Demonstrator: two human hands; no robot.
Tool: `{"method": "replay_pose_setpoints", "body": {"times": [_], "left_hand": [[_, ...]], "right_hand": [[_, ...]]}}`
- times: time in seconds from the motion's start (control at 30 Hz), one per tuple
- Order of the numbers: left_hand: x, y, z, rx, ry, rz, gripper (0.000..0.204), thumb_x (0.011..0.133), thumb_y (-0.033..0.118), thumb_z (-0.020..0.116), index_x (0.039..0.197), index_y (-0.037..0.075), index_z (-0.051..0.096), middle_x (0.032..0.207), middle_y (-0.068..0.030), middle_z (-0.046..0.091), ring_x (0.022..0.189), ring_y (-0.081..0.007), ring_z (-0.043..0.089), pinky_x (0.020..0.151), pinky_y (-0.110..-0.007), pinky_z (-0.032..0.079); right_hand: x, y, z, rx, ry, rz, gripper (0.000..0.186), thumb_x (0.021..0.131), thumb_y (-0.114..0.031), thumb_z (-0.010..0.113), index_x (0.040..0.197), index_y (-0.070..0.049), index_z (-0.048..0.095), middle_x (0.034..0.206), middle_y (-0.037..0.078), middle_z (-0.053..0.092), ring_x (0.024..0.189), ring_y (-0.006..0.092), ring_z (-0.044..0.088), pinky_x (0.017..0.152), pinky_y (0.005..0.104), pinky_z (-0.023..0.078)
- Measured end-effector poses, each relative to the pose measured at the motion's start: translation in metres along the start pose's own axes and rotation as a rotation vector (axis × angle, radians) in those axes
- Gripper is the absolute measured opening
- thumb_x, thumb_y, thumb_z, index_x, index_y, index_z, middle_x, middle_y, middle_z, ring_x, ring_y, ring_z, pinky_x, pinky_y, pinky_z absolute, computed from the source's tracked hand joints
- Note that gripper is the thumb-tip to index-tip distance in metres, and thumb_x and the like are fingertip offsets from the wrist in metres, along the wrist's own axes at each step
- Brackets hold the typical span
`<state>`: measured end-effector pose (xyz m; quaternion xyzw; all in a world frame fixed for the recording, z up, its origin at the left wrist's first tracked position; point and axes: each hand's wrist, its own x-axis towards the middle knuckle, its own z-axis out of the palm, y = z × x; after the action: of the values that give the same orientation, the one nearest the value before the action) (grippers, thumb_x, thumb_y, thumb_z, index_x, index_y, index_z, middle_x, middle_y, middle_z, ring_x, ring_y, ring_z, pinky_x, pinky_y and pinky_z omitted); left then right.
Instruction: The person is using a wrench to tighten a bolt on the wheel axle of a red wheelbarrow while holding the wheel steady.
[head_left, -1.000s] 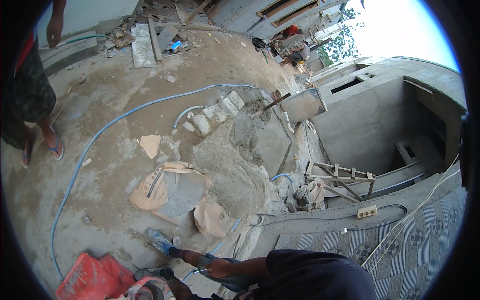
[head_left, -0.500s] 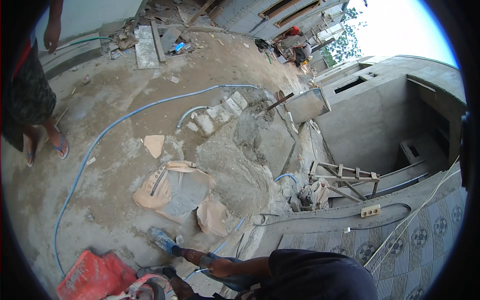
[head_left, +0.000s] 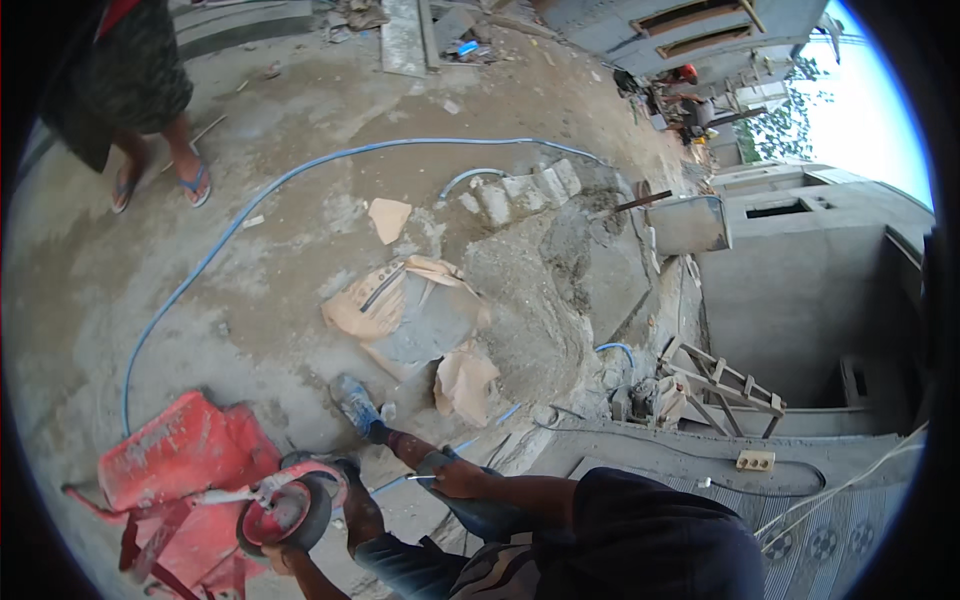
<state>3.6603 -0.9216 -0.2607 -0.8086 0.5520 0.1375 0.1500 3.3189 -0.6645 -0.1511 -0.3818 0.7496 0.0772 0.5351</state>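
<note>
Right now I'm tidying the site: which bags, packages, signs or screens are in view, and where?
Torn paper sack: flat on the ground beside the sand pile, tan with grey face.
Second crumpled sack: just below it, tan.
Signs, screens: none visible.

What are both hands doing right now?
Left hand: at the red wheel, grip cannot be told.
Right hand: resting on the knee, grip cannot be told.

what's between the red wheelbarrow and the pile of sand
In the head view, a torn cement bag lies on the ground between the red wheelbarrow and the sand pile.
</note>
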Motion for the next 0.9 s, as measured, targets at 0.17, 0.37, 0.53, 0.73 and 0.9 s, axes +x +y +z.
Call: {"method": "replay_pose_setpoints", "body": {"times": [0.17, 0.37, 0.53, 0.73, 0.9], "left_hand": [[-0.025, 0.092, -0.071, -0.656, 0.007, -0.957, 0.048, 0.047, 0.021, 0.074, 0.089, -0.003, 0.069, 0.085, -0.0196, 0.068, 0.074, -0.0374, 0.065, 0.069, -0.045, 0.051], [-0.029, 0.076, -0.075, -0.770, 0.064, -1.090, 0.059, 0.047, 0.020, 0.074, 0.100, -0.004, 0.065, 0.095, -0.0224, 0.067, 0.087, -0.0400, 0.065, 0.080, -0.046, 0.051], [-0.031, 0.076, -0.079, -0.804, -0.036, -1.146, 0.064, 0.050, 0.020, 0.074, 0.110, 0.000, 0.062, 0.101, -0.0223, 0.067, 0.094, -0.0402, 0.064, 0.085, -0.047, 0.050], [-0.030, 0.077, -0.074, -0.808, -0.118, -1.105, 0.068, 0.054, 0.024, 0.073, 0.117, 0.005, 0.058, 0.102, -0.0221, 0.066, 0.097, -0.0409, 0.063, 0.087, -0.047, 0.048], [-0.029, 0.078, -0.079, -0.824, -0.140, -1.113, 0.070, 0.056, 0.025, 0.073, 0.121, 0.008, 0.054, 0.097, -0.0223, 0.067, 0.092, -0.0422, 0.064, 0.085, -0.047, 0.049]], "right_hand": [[0.024, -0.019, -0.011, -0.076, 0.210, -0.081, 0.034, 0.095, -0.031, 0.046, 0.099, -0.002, 0.064, 0.084, 0.024, 0.066, 0.075, 0.0417, 0.064, 0.071, 0.0507, 0.052], [0.132, -0.141, -0.036, -0.112, 0.248, -0.367, 0.035, 0.093, -0.019, 0.048, 0.125, -0.007, 0.056, 0.090, 0.026, 0.064, 0.081, 0.0410, 0.063, 0.074, 0.0482, 0.051], [0.158, -0.231, -0.045, -0.302, 0.141, -0.432, 0.042, 0.092, -0.020, 0.049, 0.133, -0.012, 0.050, 0.086, 0.024, 0.064, 0.080, 0.0396, 0.063, 0.073, 0.0476, 0.051], [0.169, -0.253, -0.067, -0.386, 0.195, -0.501, 0.029, 0.091, -0.024, 0.054, 0.118, -0.015, 0.061, 0.087, 0.017, 0.064, 0.080, 0.0371, 0.063, 0.072, 0.0468, 0.050], [0.191, -0.289, -0.089, -0.518, 0.144, -0.627, 0.019, 0.087, -0.022, 0.058, 0.104, -0.016, 0.066, 0.087, 0.012, 0.065, 0.081, 0.0331, 0.063, 0.071, 0.0426, 0.050]]}}
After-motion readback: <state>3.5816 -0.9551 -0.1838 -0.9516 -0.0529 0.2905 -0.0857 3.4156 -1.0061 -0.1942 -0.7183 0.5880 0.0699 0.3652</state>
